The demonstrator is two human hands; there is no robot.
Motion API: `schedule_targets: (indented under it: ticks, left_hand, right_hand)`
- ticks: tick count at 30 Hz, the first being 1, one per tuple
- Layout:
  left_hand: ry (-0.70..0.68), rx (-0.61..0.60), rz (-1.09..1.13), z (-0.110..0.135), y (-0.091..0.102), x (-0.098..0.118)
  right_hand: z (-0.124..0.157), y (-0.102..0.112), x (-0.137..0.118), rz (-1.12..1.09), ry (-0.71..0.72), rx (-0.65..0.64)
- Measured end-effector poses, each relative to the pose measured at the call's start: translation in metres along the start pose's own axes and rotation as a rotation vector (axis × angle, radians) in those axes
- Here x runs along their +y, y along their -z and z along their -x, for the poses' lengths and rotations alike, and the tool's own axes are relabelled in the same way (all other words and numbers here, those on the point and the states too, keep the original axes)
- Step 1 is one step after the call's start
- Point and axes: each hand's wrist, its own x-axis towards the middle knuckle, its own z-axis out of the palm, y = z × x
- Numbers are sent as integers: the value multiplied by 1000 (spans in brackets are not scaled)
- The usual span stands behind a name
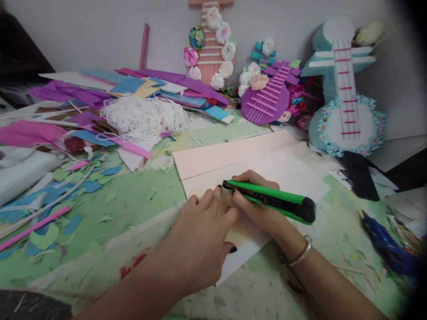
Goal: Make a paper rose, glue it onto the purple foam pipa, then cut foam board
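My right hand [258, 200] is closed around a green and black utility knife [283, 201]. The knife's front end points left, close to the fingertips of my left hand [203, 240]. That left hand rests on a white sheet [283, 164], fingers bent over it and thumb apart. A pale pink strip [230, 153] runs along the sheet's far edge. Beneath my hands a yellowish patch [240, 235] shows on the paper. Whether the blade is out, I cannot make out.
White string [143, 116] lies tangled beside stacked coloured foam sheets [187, 84]. Leaf-shaped scraps [45, 235] cover the left side. Guitar-shaped crafts in pink [211, 58], purple [265, 102] and pale blue [347, 102] stand behind. A blue-handled tool [387, 244] and a black phone-like object [362, 175] are at right.
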Motion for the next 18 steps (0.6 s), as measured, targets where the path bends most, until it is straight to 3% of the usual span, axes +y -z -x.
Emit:
schedule_targets:
  ticks: [18]
  left_hand:
    - [6,-31,68,2,-4,-3]
  right_hand:
    - [2,1,-6,14,-9,9]
